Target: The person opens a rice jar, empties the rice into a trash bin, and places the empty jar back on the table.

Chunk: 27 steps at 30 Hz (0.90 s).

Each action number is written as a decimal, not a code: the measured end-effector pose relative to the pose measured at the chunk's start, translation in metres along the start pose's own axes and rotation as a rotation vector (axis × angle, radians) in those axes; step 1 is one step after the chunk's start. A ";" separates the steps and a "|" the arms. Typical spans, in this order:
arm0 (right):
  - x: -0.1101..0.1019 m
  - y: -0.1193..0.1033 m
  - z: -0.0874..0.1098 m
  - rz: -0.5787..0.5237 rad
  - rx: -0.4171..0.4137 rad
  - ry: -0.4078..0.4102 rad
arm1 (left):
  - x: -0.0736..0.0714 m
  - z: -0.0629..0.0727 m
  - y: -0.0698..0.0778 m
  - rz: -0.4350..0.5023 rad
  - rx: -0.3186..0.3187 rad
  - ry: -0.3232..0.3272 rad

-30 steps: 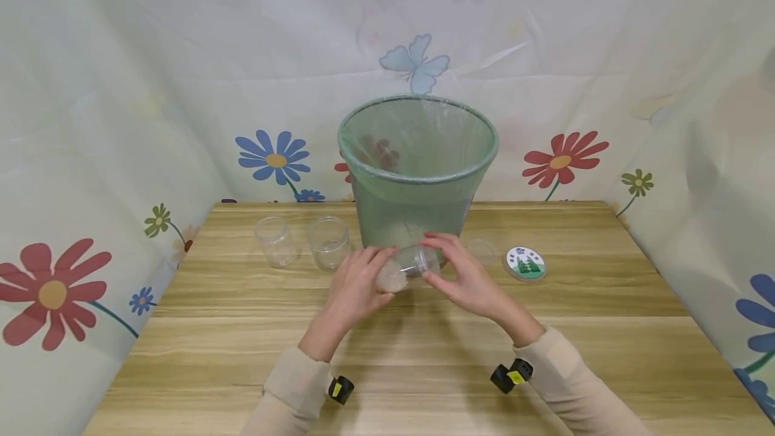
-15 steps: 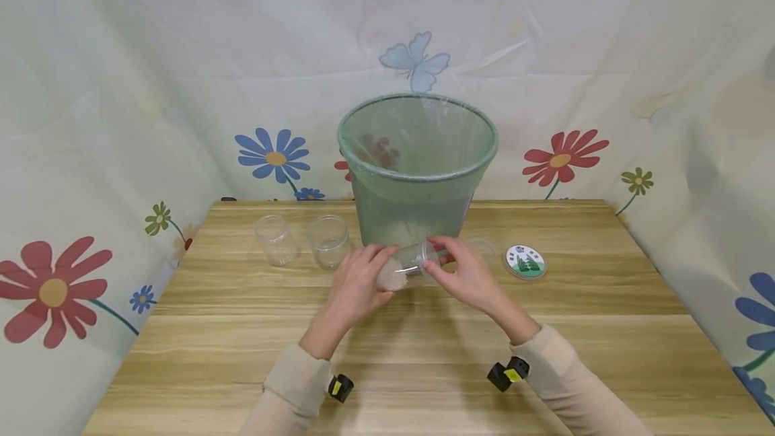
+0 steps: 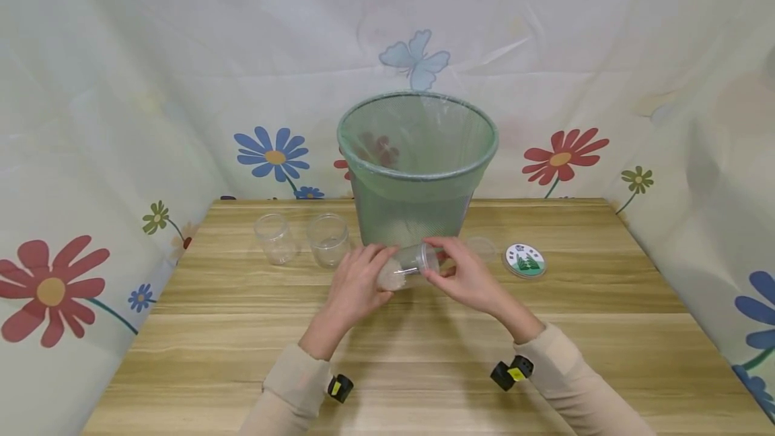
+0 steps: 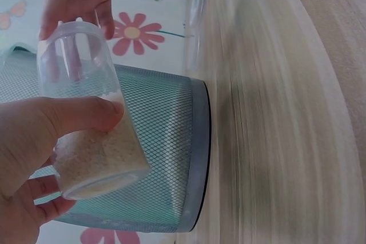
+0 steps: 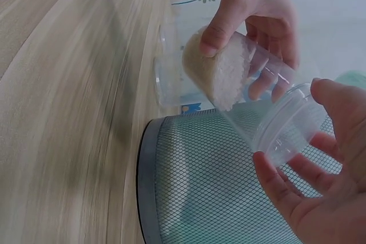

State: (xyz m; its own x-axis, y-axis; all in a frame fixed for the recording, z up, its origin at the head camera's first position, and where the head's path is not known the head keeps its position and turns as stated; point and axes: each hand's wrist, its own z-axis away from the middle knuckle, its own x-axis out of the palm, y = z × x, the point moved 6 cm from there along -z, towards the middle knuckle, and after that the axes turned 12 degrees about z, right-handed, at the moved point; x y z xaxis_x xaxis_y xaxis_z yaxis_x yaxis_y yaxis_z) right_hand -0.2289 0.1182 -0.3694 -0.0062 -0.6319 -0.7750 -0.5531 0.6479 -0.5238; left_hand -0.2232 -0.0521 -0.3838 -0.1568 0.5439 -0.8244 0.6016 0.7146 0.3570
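Observation:
A clear plastic jar [image 3: 413,260], part filled with white rice-like grains [image 5: 230,78], is held tilted nearly on its side above the table. My left hand [image 3: 358,282] grips its bottom end, thumb across the wall in the left wrist view. At the rimmed end, my right hand [image 3: 471,276] pinches the edge between thumb and fingertips. The grains lie toward the bottom end. Whether a clear cover [image 5: 297,124] sits on that rim or it is bare cannot be made out for certain.
Behind the hands stands a green mesh bin [image 3: 418,207] with a clear liner. Two clear jars [image 3: 276,241] stand left of it. To its right lie a clear round disc [image 3: 482,249] and a round lid [image 3: 525,260] with a green-and-white label.
My right hand's fingers have shifted slightly around the jar's rimmed end. My left hand and the jar stay nearly in place.

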 end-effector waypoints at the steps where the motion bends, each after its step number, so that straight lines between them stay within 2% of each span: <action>1: 0.000 0.000 0.000 -0.010 -0.010 -0.002 | 0.000 0.000 0.000 -0.001 0.001 0.002; 12: 0.004 -0.001 0.005 -0.071 -0.138 -0.003 | 0.001 0.002 0.001 -0.009 0.020 0.015; 27: 0.005 -0.003 0.005 -0.037 -0.172 0.008 | 0.000 0.000 -0.002 -0.014 0.037 0.026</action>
State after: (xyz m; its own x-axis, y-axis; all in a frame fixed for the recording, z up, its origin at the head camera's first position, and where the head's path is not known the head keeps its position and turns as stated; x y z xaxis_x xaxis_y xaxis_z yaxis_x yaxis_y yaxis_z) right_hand -0.2231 0.1155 -0.3735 0.0102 -0.6579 -0.7530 -0.6877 0.5421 -0.4829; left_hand -0.2244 -0.0536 -0.3845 -0.1853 0.5460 -0.8171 0.6279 0.7054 0.3289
